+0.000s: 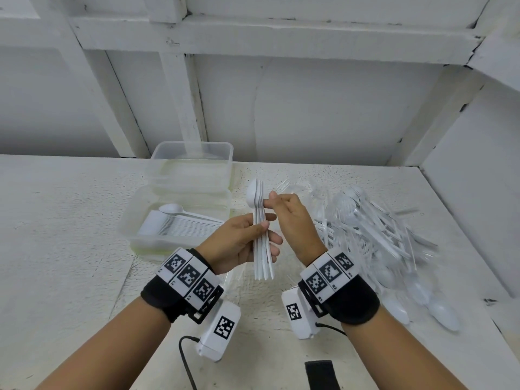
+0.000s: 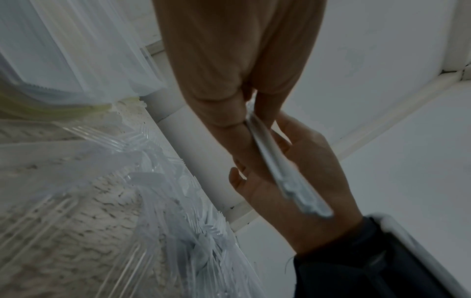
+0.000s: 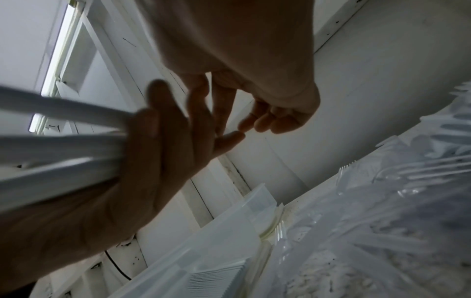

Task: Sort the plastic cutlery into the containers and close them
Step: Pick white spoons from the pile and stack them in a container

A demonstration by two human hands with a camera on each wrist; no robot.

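Observation:
My left hand (image 1: pixel 264 230) grips a stack of white plastic spoons (image 1: pixel 260 260) upright above the table, bowls up; the stack (image 2: pixel 285 173) crosses between both hands in the left wrist view. Just under the bowls, my right hand (image 1: pixel 268 201) pinches the stack with thumb and forefinger, its other fingers curled. The near clear container (image 1: pixel 132 209) stands open to the left, holding a neat row of white spoons (image 1: pixel 180 225). Behind it is a second clear container (image 1: pixel 194 149) with nothing visible inside. A big loose pile of clear and white cutlery (image 1: pixel 374 229) lies to the right.
The white table meets a white panelled wall (image 1: pixel 309 108) behind and a side wall (image 1: pixel 464 192) to the right. Clear forks (image 1: pixel 284 185) lie just beyond my hands. A black strap (image 1: pixel 322 375) and a cable (image 1: pixel 185 361) lie at the near edge.

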